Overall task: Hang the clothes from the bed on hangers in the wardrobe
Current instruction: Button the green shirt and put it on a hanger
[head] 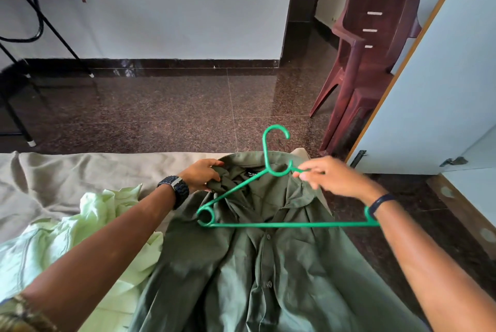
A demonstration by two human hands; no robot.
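A dark olive button shirt [257, 264] lies front up on the bed [53, 178], collar toward the bed's far edge. Above it is a green plastic hanger [268, 224] with its hook pointing away from me. My right hand [335, 177] pinches the hanger just under the hook. My left hand [201, 174] grips the shirt's collar and left shoulder fabric. A pale green garment [80, 229] lies crumpled on the bed to the left, partly under my left forearm.
A white wardrobe door [434, 84] stands open at the right, with hinges on its lower edge. Stacked maroon plastic chairs [375, 44] stand beyond it by the wall. A black metal-legged stand [24, 44] is at the far left on the dark granite floor [166, 106].
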